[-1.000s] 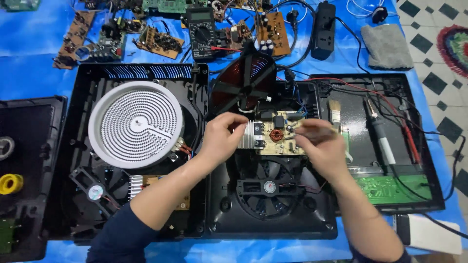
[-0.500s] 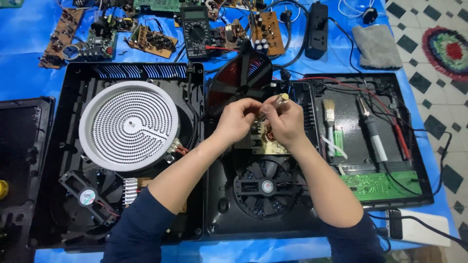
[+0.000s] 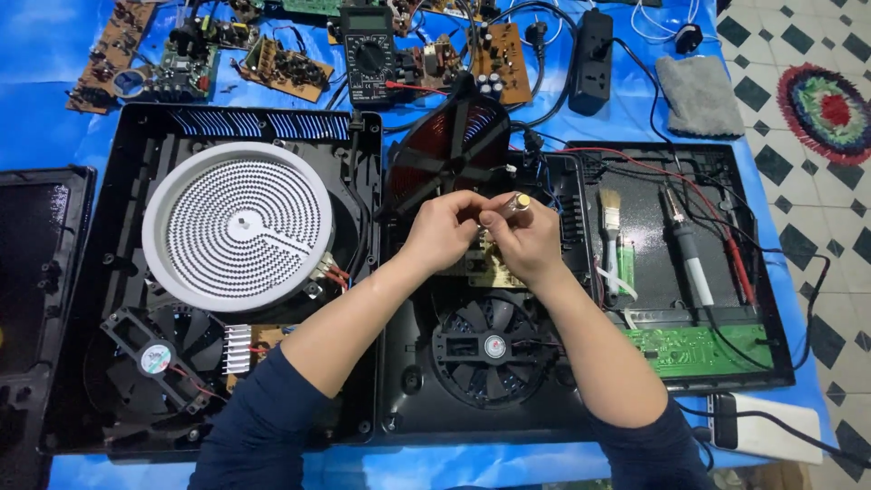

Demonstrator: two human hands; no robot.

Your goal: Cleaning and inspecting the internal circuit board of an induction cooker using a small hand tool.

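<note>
Both my hands meet above the tan circuit board inside the opened black cooktop housing. My right hand pinches a small cylindrical part with a brass-coloured end, lifted off the board. My left hand has its fingertips closed against the same part from the left. Most of the board lies hidden under my hands. A black cooling fan sits just below them, and a red induction coil leans tilted up just behind.
A white round heating element and a small fan fill the housing's left half. A brush, a soldering iron, red leads and a green board lie on the right. A multimeter, loose boards and a power strip are at the back.
My hands, apart at the board's two ends a second ago, have come together and raised the small part above it. The view has shifted slightly.
</note>
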